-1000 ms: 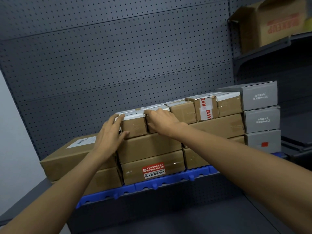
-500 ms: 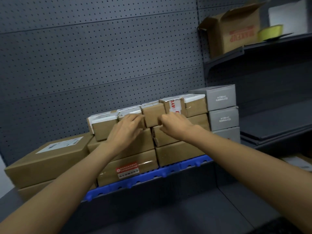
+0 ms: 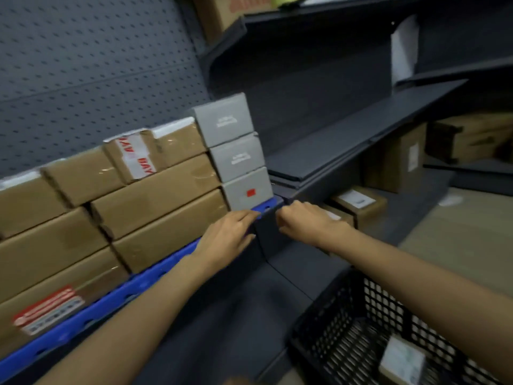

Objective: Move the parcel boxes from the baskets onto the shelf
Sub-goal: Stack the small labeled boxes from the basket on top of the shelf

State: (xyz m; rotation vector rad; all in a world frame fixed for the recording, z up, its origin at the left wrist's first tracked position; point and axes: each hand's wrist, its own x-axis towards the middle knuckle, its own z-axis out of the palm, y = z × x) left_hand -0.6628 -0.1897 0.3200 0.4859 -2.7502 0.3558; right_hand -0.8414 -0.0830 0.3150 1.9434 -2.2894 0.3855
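Now both my hands are empty in front of the blue rail (image 3: 155, 276), the edge strip of the shelf (image 3: 347, 140) that carries the parcels. My left hand (image 3: 230, 234) is flat and loosely spread, fingertips at the rail's right end, just under the lowest grey box (image 3: 248, 190). My right hand (image 3: 302, 220) sits just beside that same end with fingers curled inward, gripping nothing that I can see.

Brown boxes (image 3: 155, 201) fill the shelf behind the rail: plain cardboard, taped and glossy along the seams, stacked three layers high. One on the top row (image 3: 133, 157) has white tape with red letters; the bottom one at the far left of the rail (image 3: 47, 312) carries a red and white label. I count about nine brown ones in view, though the left side is cut off and blurred. Three grey boxes stand in a single stack at the rail's right end, the lowest with a small red mark.

To the right of the rail's end the dark shelf runs on bare, with open room above it. Below and right of the rail stands a black mesh basket (image 3: 347, 323), its rim under my right forearm; one small pale parcel (image 3: 402, 362) lies inside, blurred. Further right, under the bare shelf, a few more brown cartons (image 3: 361, 202) rest low down.
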